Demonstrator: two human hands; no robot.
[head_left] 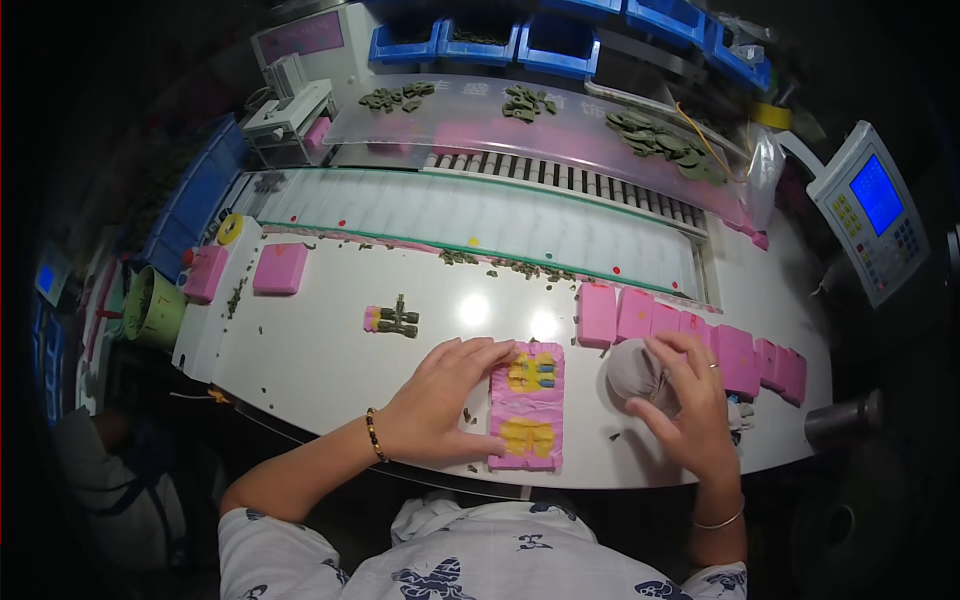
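Observation:
An opened pink rubber mould (527,407) lies flat in front of me, its two halves end to end with yellow-coated hollows. Small dark bluish-green pieces show in its far half. My left hand (430,400) spans the mould's left side, fingertips at the far end and thumb at the near end. To the right, my right hand (695,415) grips a rounded grey cloth pouch (636,372) between thumb and fingers, just above or on the table; I cannot tell which. Left of the mould lies a dark green branched piece (398,318) with a pink and yellow end.
Several closed pink moulds (597,315) line the right side; another pink block (280,268) lies far left. Beyond runs a green-edged conveyor (480,220) near a roller track (560,177). Blue bins (560,45) hang above. A keypad screen unit (870,210) stands right, above a metal cylinder (842,420).

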